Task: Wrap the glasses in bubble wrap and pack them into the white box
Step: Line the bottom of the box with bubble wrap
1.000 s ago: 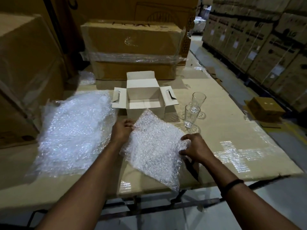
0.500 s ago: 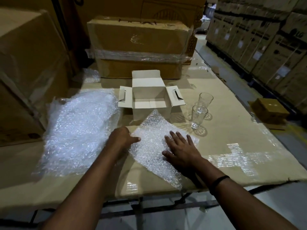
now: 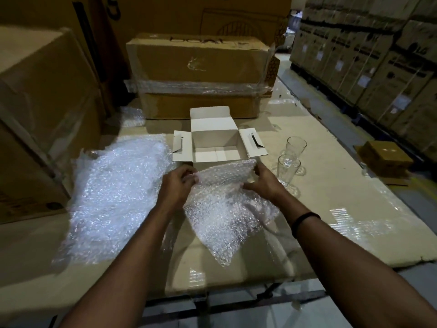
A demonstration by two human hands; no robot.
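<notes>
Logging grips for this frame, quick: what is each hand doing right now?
The left hand pinches the far edge of the bubble wrap sheet.
The right hand grips the same edge of that sheet.

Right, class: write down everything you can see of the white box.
The white box looks like thin white cardboard, standing upright and open on the brown cardboard surface. Its lid flap stands up at the back; two slotted side flaps lie spread outward. Nothing shows inside. The held bubble wrap sheet hides most of its front wall.
</notes>
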